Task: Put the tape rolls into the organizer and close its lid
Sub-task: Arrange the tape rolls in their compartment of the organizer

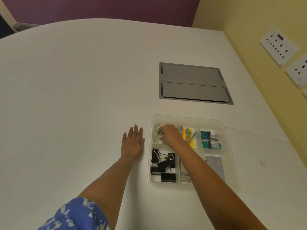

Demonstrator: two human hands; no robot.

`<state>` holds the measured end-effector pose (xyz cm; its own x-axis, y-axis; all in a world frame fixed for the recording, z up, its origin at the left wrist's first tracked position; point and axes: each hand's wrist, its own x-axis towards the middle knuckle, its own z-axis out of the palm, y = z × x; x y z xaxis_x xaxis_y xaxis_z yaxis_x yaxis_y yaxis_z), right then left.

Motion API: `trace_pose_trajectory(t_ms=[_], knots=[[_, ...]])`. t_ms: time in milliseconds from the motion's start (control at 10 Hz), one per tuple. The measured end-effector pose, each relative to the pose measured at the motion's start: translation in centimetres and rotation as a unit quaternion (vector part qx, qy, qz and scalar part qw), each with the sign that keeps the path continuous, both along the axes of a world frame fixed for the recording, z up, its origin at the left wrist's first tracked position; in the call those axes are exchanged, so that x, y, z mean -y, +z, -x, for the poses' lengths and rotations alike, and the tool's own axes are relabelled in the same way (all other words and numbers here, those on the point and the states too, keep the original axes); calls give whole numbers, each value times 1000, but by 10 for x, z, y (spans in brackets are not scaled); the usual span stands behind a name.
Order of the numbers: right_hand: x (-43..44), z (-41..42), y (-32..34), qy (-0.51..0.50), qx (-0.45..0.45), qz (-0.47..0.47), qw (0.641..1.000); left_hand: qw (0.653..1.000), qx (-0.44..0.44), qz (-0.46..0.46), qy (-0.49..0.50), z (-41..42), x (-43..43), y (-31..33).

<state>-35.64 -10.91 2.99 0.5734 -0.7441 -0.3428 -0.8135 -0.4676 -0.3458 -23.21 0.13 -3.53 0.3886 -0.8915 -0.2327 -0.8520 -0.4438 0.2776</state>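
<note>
The right hand reaches into the clear plastic organizer at lower right of the frame, its fingertips pinched on a clear tape roll lying in the upper-left compartment. A second tape roll sits just above it in the same compartment, partly hidden by the fingers. The left hand lies flat and empty on the white table, just left of the organizer. The transparent lid lies open to the right.
</note>
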Motion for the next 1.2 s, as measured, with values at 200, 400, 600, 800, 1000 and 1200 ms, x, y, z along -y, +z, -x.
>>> trace_pose_trajectory(t_ms=[200, 400, 600, 800, 1000, 1200], knots=[[2, 2, -1, 3, -3, -6, 1000, 1000, -2, 2, 1, 0, 0, 1], [11, 4, 3, 23, -24, 135, 990, 1000, -5, 4, -2, -1, -1, 2], [24, 8, 5, 147, -144, 194, 959, 1000, -4, 1, -1, -1, -1, 1], [23, 10, -4, 175, -160, 243, 940, 1000, -4, 2, 0, -1, -1, 0], [21, 14, 5, 161, -151, 294, 930, 1000, -1, 0, -1, -1, 0, -1], [23, 5, 2, 168, -104, 243, 950, 1000, 3, -1, 0, -1, 0, -2]])
